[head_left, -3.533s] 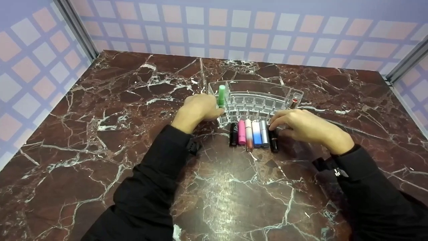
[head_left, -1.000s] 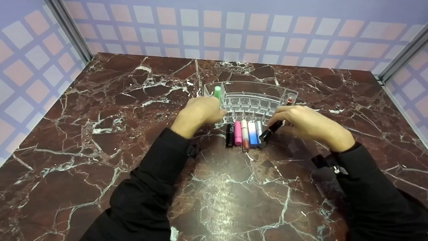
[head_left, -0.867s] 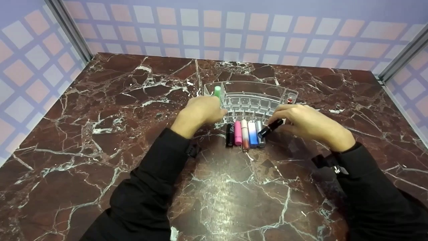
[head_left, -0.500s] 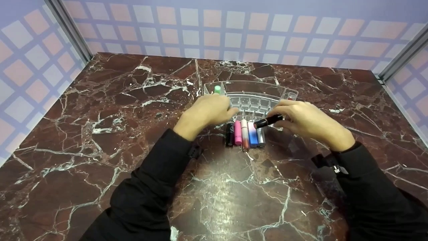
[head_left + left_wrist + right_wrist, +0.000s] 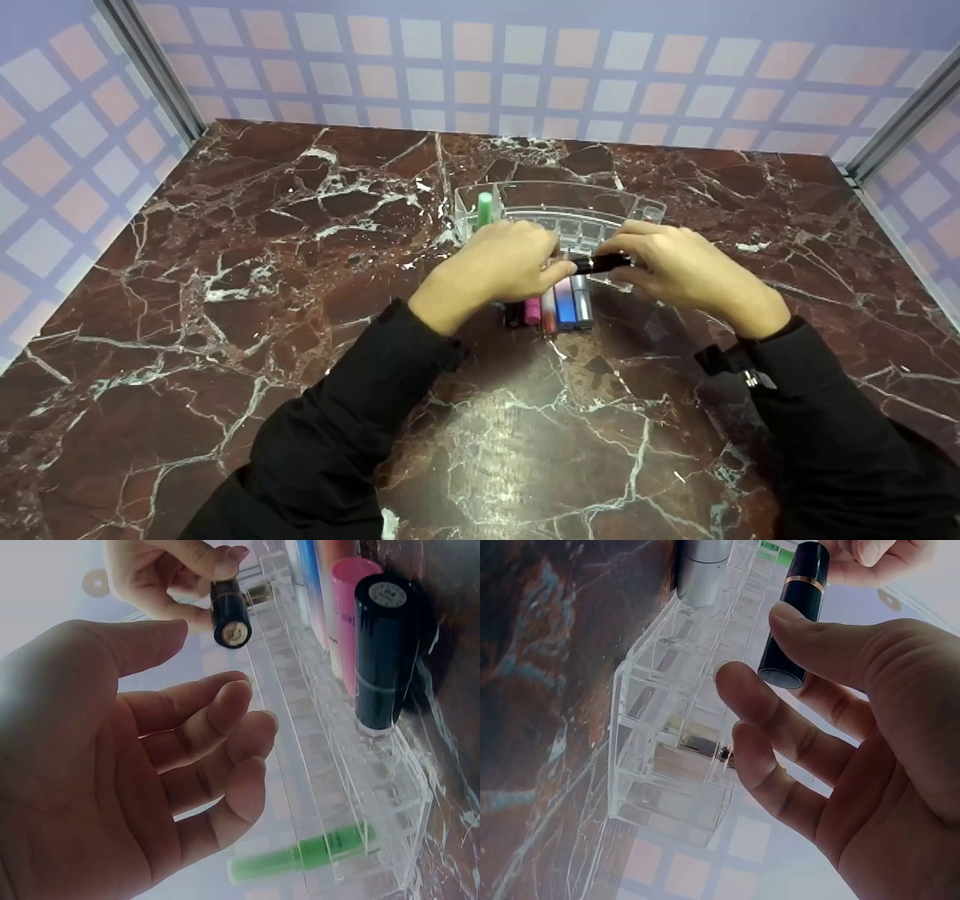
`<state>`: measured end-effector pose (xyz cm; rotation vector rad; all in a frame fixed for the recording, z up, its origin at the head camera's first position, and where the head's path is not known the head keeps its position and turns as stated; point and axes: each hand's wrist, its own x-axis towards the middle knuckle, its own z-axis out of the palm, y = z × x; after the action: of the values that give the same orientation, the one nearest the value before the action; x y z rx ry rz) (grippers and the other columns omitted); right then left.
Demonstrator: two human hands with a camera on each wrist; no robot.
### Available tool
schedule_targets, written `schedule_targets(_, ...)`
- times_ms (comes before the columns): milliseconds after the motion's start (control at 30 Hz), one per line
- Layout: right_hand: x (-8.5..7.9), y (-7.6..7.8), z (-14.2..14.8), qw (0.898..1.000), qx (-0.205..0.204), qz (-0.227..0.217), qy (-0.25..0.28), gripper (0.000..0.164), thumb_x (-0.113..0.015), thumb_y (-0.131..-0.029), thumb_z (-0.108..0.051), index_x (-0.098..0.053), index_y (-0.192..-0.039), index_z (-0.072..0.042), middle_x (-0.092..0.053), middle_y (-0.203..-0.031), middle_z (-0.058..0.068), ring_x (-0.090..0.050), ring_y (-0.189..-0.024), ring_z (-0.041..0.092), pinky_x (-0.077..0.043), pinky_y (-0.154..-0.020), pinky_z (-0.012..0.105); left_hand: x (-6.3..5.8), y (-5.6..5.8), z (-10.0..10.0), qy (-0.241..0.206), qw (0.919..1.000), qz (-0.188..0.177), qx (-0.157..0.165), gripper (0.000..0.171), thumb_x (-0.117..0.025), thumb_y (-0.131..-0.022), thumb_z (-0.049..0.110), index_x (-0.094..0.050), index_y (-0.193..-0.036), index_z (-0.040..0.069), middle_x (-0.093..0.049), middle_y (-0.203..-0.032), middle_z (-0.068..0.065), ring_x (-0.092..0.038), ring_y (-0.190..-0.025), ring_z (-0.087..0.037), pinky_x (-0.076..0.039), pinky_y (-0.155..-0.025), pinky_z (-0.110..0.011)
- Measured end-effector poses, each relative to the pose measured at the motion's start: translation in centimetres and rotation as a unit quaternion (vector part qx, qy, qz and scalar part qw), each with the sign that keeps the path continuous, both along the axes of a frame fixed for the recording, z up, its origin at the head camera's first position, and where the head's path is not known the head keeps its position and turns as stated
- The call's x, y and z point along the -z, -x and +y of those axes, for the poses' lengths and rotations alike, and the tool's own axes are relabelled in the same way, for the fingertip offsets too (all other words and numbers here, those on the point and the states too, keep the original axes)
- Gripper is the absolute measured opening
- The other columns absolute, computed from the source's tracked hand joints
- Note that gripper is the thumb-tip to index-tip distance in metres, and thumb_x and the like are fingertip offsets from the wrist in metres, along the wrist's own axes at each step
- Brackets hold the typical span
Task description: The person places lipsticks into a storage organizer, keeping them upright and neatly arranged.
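My right hand [image 5: 675, 266] pinches a black lipstick tube [image 5: 806, 594] with a gold band between thumb and fingers. The tube lies almost level above a row of cosmetic tubes. My left hand [image 5: 499, 262] is at the tube's left end; in the left wrist view its fingers are loosely bent, with a gap between them and the tube. Below lie a black tube [image 5: 386, 652], a pink one [image 5: 532, 311], a white-and-brown one [image 5: 549, 315], a white-and-blue one [image 5: 565, 306] and a silver one [image 5: 583, 304], partly hidden by my left hand.
Behind the hands stands a clear acrylic organizer [image 5: 570, 184] with many small compartments. A green tube [image 5: 484, 208] stands in its left part, and a gold-and-clear lipstick [image 5: 699, 744] in its right end. Brown marbled table [image 5: 300, 300]; tiled panels at the back and left.
The black lipstick tube has been lifted from the right end of the row and turned level by my right hand. My left hand has moved right, from the organizer's left side to the tube.
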<state>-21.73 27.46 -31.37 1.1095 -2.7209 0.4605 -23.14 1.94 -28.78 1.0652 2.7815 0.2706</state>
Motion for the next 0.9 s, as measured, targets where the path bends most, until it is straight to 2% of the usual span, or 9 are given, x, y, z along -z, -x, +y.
schedule_targets(167,-0.03,0.08,-0.06,1.000,-0.004,0.003,0.001,0.033,-0.080,-0.089,-0.003,-0.073,-0.120,-0.009,-0.071,-0.110,0.004,-0.069,-0.086,0.021,-0.059,-0.075,0.043,0.20,-0.12,0.37,0.010,0.9999,0.000,0.004,0.039,-0.055,-0.106,0.047,-0.066,-0.108,0.009,-0.064,-0.093,-0.003,-0.060,-0.075,-0.016,-0.053,-0.065,-0.027)
schedule_targets(467,0.06,0.26,-0.20,1.000,-0.018,0.003,0.001,0.030,-0.080,-0.089,-0.004,-0.074,-0.118,-0.008,-0.070,-0.106,0.005,-0.067,-0.082,0.019,-0.058,-0.071,0.040,0.68,-0.02,0.63,0.014,0.9996,0.023,0.013,0.035,-0.055,-0.107,0.042,-0.066,-0.109,0.008,-0.064,-0.095,-0.004,-0.059,-0.075,-0.017,-0.052,-0.064,-0.028)
schedule_targets(667,0.03,0.17,-0.15,1.000,-0.022,0.007,0.000,0.030,-0.080,-0.089,-0.004,-0.073,-0.117,-0.006,-0.070,-0.107,0.006,-0.068,-0.084,0.019,-0.059,-0.074,0.041,0.66,-0.02,0.66,0.006,0.9997,0.017,0.014,0.033,-0.056,-0.107,0.041,-0.065,-0.106,0.009,-0.063,-0.091,-0.003,-0.058,-0.070,-0.015,-0.050,-0.060,-0.026)
schedule_targets(900,0.11,0.12,-0.11,1.000,-0.029,0.006,0.001,0.030,-0.078,-0.090,-0.003,-0.072,-0.118,-0.005,-0.069,-0.108,0.007,-0.068,-0.086,0.020,-0.059,-0.075,0.040,0.81,-0.01,0.70,0.013,0.9997,0.014,0.015,0.037,-0.059,-0.105,0.043,-0.067,-0.105,0.008,-0.066,-0.091,-0.003,-0.060,-0.070,-0.014,-0.052,-0.062,-0.026)
